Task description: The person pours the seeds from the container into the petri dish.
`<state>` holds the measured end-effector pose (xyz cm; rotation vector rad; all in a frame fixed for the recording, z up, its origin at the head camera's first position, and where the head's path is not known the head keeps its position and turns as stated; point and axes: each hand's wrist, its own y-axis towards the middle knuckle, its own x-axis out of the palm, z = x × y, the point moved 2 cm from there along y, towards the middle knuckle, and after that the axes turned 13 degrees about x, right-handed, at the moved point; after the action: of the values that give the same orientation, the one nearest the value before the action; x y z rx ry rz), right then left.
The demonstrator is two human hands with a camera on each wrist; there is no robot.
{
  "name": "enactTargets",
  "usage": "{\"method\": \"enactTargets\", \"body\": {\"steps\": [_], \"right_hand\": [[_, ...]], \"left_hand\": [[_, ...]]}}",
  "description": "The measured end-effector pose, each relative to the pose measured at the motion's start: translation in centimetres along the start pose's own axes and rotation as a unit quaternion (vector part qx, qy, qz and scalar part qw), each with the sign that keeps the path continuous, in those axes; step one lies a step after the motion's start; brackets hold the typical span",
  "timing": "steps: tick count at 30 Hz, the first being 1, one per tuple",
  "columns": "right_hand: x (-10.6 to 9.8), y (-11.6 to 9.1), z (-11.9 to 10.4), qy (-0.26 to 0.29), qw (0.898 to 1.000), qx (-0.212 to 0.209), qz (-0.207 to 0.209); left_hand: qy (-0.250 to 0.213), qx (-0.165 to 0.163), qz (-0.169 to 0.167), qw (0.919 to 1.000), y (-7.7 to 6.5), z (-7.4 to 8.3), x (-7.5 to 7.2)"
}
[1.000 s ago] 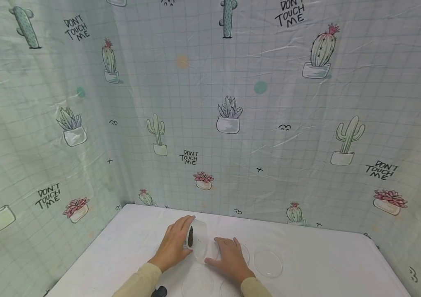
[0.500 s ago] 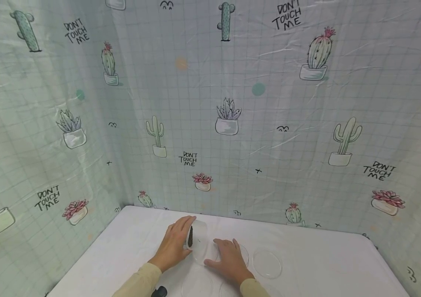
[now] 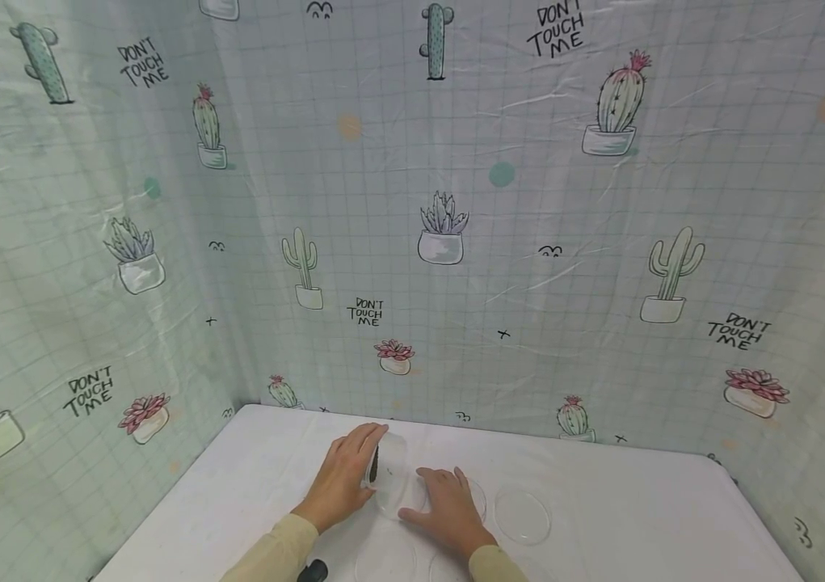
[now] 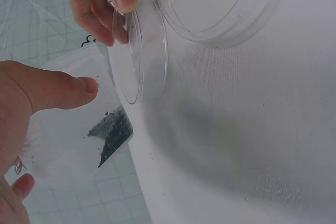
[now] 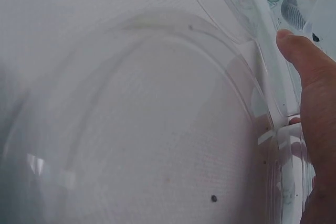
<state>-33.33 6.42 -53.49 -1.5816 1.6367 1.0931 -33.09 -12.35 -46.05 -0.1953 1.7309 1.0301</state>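
My left hand (image 3: 339, 477) grips a clear plastic tub (image 3: 392, 461), which is tipped over on its side above the table. Dark grains (image 4: 113, 132) lie heaped in one corner of it in the left wrist view. To the right of the tub, my right hand (image 3: 448, 505) holds a clear round dish (image 4: 128, 72) at its rim, thumb on the near side and fingers behind. The left thumb (image 4: 79, 90) lies along the tub's wall. Part of the dish is hidden by the right hand.
More clear round dishes lie on the white table (image 3: 623, 517): one dish (image 3: 523, 517) right of the right hand, another dish (image 3: 386, 558) in front. A single dark speck (image 5: 213, 199) shows in the right wrist view. A cactus-print curtain (image 3: 383, 202) surrounds the table.
The head view has shifted slightly. Both hands and the tipped tub stay almost where they were.
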Motion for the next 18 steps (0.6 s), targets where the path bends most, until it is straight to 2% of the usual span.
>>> {"method": "enactTargets", "body": {"steps": [18], "right_hand": [[0.33,0.10,0.19,0.002,1.000,0.000,0.001]], "left_hand": [[0.027,0.022,-0.032,0.9989,0.48,0.40,0.06]]}}
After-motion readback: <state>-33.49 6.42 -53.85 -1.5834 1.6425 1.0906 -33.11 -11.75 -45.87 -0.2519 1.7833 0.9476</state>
